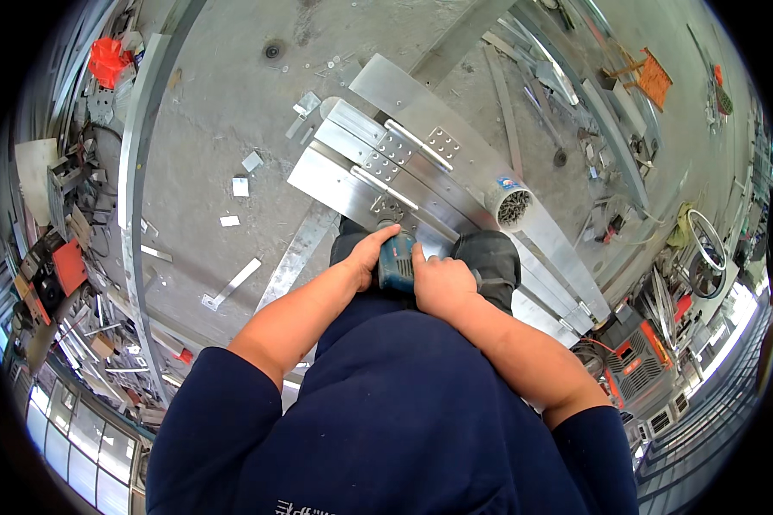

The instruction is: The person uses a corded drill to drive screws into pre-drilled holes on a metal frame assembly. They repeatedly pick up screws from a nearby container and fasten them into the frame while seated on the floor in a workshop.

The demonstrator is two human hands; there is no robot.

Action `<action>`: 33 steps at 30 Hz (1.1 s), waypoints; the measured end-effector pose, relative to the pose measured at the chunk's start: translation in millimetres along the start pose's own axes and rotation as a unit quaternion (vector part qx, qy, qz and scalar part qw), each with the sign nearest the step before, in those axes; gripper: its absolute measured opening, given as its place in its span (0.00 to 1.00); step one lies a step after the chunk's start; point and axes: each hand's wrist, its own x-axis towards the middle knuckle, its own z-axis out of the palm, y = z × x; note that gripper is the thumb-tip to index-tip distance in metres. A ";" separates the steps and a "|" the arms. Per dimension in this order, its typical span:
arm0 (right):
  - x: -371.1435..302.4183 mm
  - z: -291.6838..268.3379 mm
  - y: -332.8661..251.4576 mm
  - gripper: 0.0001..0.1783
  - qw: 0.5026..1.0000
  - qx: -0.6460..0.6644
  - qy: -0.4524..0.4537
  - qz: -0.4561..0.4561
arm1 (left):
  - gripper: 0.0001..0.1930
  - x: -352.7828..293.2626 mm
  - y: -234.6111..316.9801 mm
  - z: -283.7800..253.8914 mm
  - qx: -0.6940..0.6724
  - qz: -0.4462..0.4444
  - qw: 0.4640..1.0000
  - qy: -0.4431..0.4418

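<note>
My left hand [371, 256] wraps around the front of a teal power drill [396, 264]. Farther back, my right hand [445, 285] grips the same drill, its thumb lying along the housing. The nose of the drill points at the nearer hinge [385, 187], over its perforated leaf; the tip itself is too small to make out. That hinge lies across long silvery metal strips [335, 178] resting by my knees. A second hinge [418, 144] sits farther away, beside a wide metal plate [404, 88]. To the right, a round tub [514, 208] of small metal fasteners stands on the strips.
Small metal offcuts [240, 186] litter the concrete floor at left. Long steel beams [137, 172] run along both sides. A red and grey machine [637, 365] stands at lower right, near a wheel-like ring [707, 240]. An orange stool [653, 79] is at far right.
</note>
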 end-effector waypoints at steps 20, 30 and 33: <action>4.7 -3.9 6.1 0.28 0.999 -0.016 0.028 -0.004 | 0.20 9.9 -3.1 2.2 -0.061 0.051 0.997 -0.012; 8.3 -4.6 5.3 0.27 0.999 -0.008 0.037 -0.001 | 0.20 13.1 -2.2 -0.2 -0.068 0.046 0.996 -0.022; 9.1 -9.0 4.9 0.27 1.000 -0.003 0.024 0.005 | 0.20 16.8 -1.6 -2.5 -0.074 0.042 0.996 -0.031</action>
